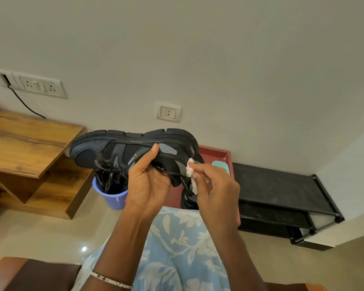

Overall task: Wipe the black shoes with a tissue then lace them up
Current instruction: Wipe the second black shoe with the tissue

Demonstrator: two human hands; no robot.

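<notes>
Our left hand grips the upturned black shoe — our right hand pinches a tissue against its heel

Home room (shoe rack, wall sockets).

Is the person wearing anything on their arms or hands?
Both arms are bare, with no sleeves or gloves in view. The left hand and right hand show no rings. A thin silvery bracelet with small studs circles the left arm.
</notes>
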